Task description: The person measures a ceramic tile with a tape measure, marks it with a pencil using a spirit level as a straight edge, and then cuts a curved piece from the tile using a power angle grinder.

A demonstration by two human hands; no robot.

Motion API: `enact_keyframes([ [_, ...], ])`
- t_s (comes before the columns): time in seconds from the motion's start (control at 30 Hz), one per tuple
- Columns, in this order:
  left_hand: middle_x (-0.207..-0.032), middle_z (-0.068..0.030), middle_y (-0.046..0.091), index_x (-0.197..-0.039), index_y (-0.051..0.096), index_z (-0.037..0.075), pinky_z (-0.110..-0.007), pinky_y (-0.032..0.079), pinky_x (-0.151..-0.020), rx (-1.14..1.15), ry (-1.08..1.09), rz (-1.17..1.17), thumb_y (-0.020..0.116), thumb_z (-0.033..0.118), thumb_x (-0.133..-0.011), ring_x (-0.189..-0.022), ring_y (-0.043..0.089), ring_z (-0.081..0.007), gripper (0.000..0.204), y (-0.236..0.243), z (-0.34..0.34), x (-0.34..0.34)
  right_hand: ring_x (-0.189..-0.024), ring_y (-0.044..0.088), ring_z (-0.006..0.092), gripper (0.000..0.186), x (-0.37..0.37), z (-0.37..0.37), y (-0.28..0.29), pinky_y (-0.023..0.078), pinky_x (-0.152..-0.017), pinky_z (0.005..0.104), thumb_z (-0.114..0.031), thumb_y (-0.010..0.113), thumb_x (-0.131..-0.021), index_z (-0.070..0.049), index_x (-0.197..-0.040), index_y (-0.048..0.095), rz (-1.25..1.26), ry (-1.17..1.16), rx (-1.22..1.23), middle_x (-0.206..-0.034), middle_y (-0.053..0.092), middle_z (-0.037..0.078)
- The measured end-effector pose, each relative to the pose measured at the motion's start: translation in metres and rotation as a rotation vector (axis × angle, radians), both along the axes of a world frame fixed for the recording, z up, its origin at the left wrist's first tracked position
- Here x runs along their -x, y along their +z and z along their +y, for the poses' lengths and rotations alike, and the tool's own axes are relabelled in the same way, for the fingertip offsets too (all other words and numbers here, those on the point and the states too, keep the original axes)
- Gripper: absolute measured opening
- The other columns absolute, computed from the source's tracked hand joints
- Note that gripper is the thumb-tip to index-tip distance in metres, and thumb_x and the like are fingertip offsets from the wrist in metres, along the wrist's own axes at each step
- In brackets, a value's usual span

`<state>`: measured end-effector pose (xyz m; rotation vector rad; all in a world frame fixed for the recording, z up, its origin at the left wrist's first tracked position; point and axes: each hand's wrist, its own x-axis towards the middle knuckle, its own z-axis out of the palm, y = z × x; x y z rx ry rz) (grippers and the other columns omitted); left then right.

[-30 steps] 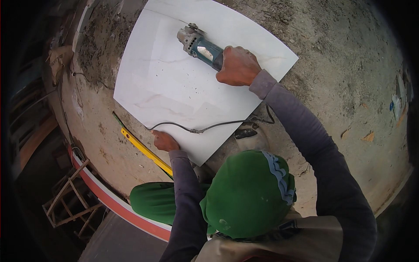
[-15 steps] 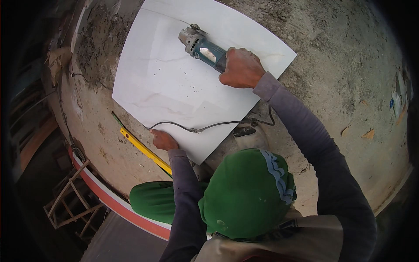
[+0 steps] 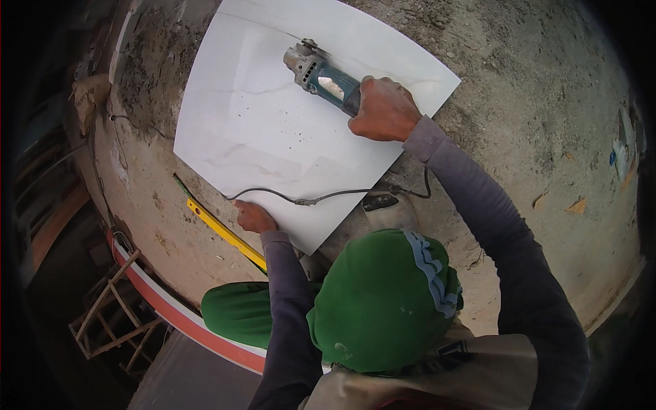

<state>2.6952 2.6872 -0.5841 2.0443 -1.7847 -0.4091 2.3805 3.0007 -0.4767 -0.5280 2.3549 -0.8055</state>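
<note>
The cap (image 3: 383, 301) hides whatever lies beneath it from us, and the top of the white slab (image 3: 239, 123) is cut off by the upper edge of the view. We see the disc (image 3: 309, 44) nearly edge-on and blurred, and we cannot tell whether it touches the slab.

The right hand (image 3: 387, 109) is wrapped around the rear of the grinder (image 3: 331, 83), which sits over the slab's upper part, its head toward the upper left, near a thin line (image 3: 263, 26). The right arm (image 3: 478, 198) reaches in a long slant from the lower right. The left hand (image 3: 255, 217) rests at the slab's lower left edge, knuckles up; we cannot tell whether its fingers grip.

A cord (image 3: 348, 195) crosses the slab's near corner. The yellow level (image 3: 225, 236) lies just beyond the left edge, while rough ground (image 3: 540, 137) stretches wide to the right.
</note>
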Motion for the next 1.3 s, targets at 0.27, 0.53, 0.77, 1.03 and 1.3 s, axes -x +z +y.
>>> enact_keyframes([
  [0.27,-0.105,-0.0398,0.074,-0.098,0.072,-0.021,-0.058,0.057,-0.092,-0.023,0.026,0.014,0.051,0.06,-0.108,-0.099,0.072,-0.0528,0.085,0.011,0.014,0.011,-0.088,0.076,0.0452,0.037,-0.008,0.011,-0.005,0.062,-0.087,0.0499,-0.02,0.073,-0.069,0.008,-0.094,0.073,-0.018,-0.014,-0.019,-0.093,0.075,0.029],
  [0.53,-0.104,-0.0403,0.074,-0.097,0.073,-0.021,-0.059,0.057,-0.092,-0.024,0.047,0.002,0.051,0.06,-0.107,-0.098,0.073,-0.0531,0.085,0.005,0.005,0.004,-0.095,0.074,0.0458,0.045,-0.011,0.021,0.001,0.06,-0.093,0.0504,-0.022,0.073,-0.072,0.01,-0.104,0.069,-0.06,0.022,-0.05,-0.097,0.074,0.029],
  [0.77,-0.106,-0.0417,0.073,-0.098,0.072,-0.022,-0.06,0.057,-0.093,-0.019,0.057,0.032,0.054,0.06,-0.106,-0.099,0.073,-0.0534,0.085,0.002,-0.001,0.0,-0.098,0.074,0.0472,0.052,-0.016,0.031,0.005,0.059,-0.095,0.0512,-0.023,0.073,-0.074,0.012,-0.112,0.064,-0.096,0.047,-0.065,-0.1,0.073,0.03],
  [1.03,-0.105,-0.0417,0.073,-0.099,0.072,-0.023,-0.059,0.057,-0.091,-0.033,0.037,0.017,0.053,0.061,-0.106,-0.098,0.073,-0.0537,0.086,0.004,0.003,0.002,-0.096,0.074,0.048,0.053,-0.022,0.044,0.004,0.06,-0.092,0.0527,-0.023,0.074,-0.074,0.013,-0.112,0.064,-0.106,0.04,-0.068,-0.098,0.073,0.031],
  [1.3,-0.107,-0.0422,0.073,-0.101,0.072,-0.023,-0.06,0.058,-0.093,-0.022,0.014,-0.018,0.051,0.062,-0.106,-0.101,0.073,-0.0545,0.088,0.0,0.001,-0.001,-0.1,0.073,0.0483,0.053,-0.029,0.055,0.001,0.059,-0.093,0.054,-0.025,0.075,-0.075,0.013,-0.111,0.064,-0.122,0.04,-0.094,-0.098,0.073,0.031],
])
